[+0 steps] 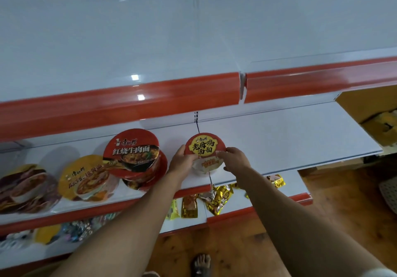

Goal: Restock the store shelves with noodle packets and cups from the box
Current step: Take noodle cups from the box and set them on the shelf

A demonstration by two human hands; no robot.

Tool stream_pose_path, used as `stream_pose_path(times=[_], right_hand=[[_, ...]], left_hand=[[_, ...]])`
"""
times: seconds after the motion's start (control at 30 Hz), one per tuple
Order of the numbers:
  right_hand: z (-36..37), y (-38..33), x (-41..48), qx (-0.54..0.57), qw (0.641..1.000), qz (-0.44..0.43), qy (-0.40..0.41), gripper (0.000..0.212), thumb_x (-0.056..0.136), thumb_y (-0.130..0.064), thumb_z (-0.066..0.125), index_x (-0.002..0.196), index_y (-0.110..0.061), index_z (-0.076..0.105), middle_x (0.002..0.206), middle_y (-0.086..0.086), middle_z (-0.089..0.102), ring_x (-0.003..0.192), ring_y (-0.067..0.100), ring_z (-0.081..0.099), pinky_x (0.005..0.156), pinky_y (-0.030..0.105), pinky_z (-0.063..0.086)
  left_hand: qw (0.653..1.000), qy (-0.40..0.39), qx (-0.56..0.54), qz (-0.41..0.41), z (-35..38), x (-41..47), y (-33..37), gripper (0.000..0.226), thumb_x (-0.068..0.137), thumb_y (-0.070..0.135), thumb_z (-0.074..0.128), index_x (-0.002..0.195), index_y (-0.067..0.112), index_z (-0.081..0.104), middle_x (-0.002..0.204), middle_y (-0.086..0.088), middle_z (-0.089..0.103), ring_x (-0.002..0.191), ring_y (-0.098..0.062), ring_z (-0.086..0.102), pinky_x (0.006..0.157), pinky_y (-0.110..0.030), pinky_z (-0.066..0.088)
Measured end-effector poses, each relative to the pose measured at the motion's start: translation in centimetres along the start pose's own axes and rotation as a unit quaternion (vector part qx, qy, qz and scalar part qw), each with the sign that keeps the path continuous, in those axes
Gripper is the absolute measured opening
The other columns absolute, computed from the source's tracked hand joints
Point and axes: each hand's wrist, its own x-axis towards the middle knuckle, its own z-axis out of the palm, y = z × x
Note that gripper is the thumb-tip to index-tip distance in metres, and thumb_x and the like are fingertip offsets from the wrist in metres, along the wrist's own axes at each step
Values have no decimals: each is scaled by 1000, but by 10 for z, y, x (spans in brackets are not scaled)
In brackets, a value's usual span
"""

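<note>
The small noodle cup (205, 148), with a red lid and a yellow label, sat tilted toward the camera on the middle shelf (279, 139), right over the seam between two shelf boards. Both hands gripped it. The left hand (182, 160) curled its fingers (191, 158) round the cup's left side, thumb up against the lid rim. The right hand (234, 158) closed its fingers (221, 153) on the opposite side, the tips pressed at the lid's edge and the white wall below it.

Just left of the cup, two red beef noodle bowls (133, 152) lay stacked and leaning, close to the left hand but apart from it. Farther left of the cup lay a yellow noodle bowl (86, 178), then a dark purple one (25, 186), blurred at the frame's edge. Above the cup ran the upper shelf's red price rail (129, 103).

Below the cup, on the lower shelf (290, 182), yellow foil packets (219, 197) and an orange packet (189, 206) lay scattered, partly hidden by the right forearm. Well to the right of the cup, a cardboard box (369, 109) stood past the shelf's end. On the wooden floor (322, 191) below the cup, a sandalled foot (200, 264) showed.
</note>
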Motion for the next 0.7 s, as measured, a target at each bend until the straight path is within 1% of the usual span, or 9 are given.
stream_pose_path(times=[0.07,0.13,0.2,0.3,0.37,0.5,0.6,0.67,0.7], right_hand=[[-3,-1,1,-7,1000,-1,2,35,89,-21,65,121,-8,62,96,3,64,100,24,61,96,46,52],[-9,-1,-2,-17,1000,-4,11,45,87,-24,68,129,-9,59,111,8,63,111,28,59,99,47,50],[-14,0,-10,-30,999,-15,21,49,88,-26,67,133,-10,56,122,10,62,117,29,57,101,47,49],[-21,-1,-28,-59,997,-47,33,44,91,-26,63,132,-14,58,124,7,63,115,28,59,100,46,50],[-22,-2,-45,-75,994,-72,30,37,91,-27,61,126,-15,61,117,6,66,108,27,61,96,45,52],[-18,-2,-88,-116,985,-127,10,29,91,-24,57,117,-15,63,102,5,67,98,28,64,89,42,54],[-16,0,-124,-140,975,-172,-1,30,90,-21,56,118,-16,64,105,5,67,98,27,61,88,37,50],[-13,3,-152,-150,968,-201,-16,29,90,-19,56,117,-17,66,101,5,64,94,24,58,85,34,48],[-10,7,-165,-152,965,-212,-26,30,90,-19,56,118,-18,67,99,4,63,90,24,57,82,33,47]], left_hand=[[1000,3,6,3,-1,-2,1,23,95,15,53,116,25,56,112,4,62,110,-19,55,82,-30,43],[1000,21,4,7,0,-7,-1,25,95,15,55,119,22,57,116,3,62,113,-20,55,78,-28,40],[999,46,17,18,2,-18,-3,31,97,19,55,128,19,56,123,4,60,117,-19,54,80,-28,40],[994,87,34,47,7,-43,-9,43,99,25,56,140,19,49,141,1,53,128,-21,50,91,-31,44],[993,92,26,66,11,-66,-12,45,98,27,57,142,21,48,145,-1,50,129,-21,49,90,-28,41],[989,120,21,77,7,-113,-21,28,96,28,59,123,24,58,126,3,61,103,-13,53,78,-23,37],[989,131,19,62,-5,-152,-33,18,96,28,58,112,21,63,115,1,65,94,-15,57,73,-25,40],[989,140,26,50,-15,-180,-46,15,95,29,57,104,21,64,107,-1,67,88,-16,59,68,-27,42],[988,148,21,46,-20,-196,-53,13,94,30,57,102,22,64,103,0,66,87,-16,60,71,-29,45]])
